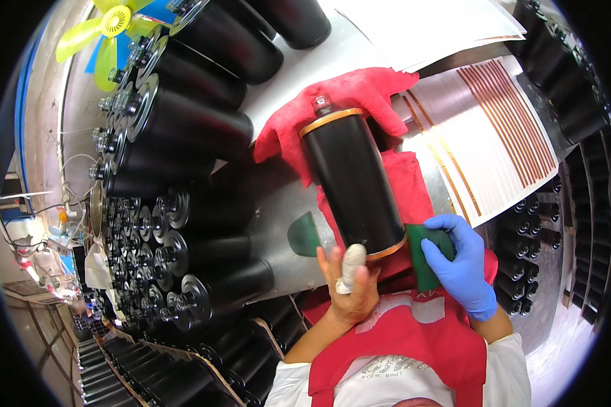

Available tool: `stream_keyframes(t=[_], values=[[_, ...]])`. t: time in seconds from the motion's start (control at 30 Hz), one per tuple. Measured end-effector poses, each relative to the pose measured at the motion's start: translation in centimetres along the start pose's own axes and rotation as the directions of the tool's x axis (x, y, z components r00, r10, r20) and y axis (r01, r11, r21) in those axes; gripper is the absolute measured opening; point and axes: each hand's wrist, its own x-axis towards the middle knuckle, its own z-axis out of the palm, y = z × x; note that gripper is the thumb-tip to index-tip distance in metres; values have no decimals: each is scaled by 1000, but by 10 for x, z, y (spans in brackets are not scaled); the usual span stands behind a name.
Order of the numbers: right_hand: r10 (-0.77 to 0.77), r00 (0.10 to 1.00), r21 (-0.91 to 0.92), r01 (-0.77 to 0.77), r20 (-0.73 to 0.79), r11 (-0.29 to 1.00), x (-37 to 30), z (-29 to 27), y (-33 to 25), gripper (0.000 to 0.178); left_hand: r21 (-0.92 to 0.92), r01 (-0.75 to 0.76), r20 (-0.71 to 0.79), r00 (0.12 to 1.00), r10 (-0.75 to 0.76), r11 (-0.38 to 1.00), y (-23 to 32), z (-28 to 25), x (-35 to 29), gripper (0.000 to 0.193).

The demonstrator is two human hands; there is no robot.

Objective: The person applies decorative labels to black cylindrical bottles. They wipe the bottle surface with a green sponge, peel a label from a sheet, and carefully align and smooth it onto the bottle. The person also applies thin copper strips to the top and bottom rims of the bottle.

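A black cylinder [353, 180] with a copper-coloured band round each end lies on folded red cloths [285, 139], its far end carrying a metal fitting [322, 104]. My bare left hand [352, 281] is at its near end, fingers apart, with a white wrap round one finger. Whether that hand touches the cylinder, I cannot tell. On the right, my right hand [458, 264], in a blue glove, pinches a flat green scraper [424, 261] beside the cylinder's near end. A second green piece [304, 236] lies on the metal tabletop left of the cylinder.
Many more black cylinders [190, 125] stand crowded on the left, their metal end fittings showing. White sheets with copper-coloured strips [502, 122] lie at the right, and plain white sheets [428, 27] at the back. A yellow-green fan [115, 24] is at the far left.
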Motion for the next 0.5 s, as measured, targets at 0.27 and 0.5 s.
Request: stream_keyframes(t=[0.27, 0.5], values=[[-95, 995, -57, 96, 14, 994, 4, 0, 10, 23, 121, -434, 253, 883, 395, 893, -16, -15, 60, 37], [-51, 999, 20, 51, -4, 999, 3, -9, 7, 23, 101, -539, 507, 751, 422, 837, 3, -19, 94, 34]])
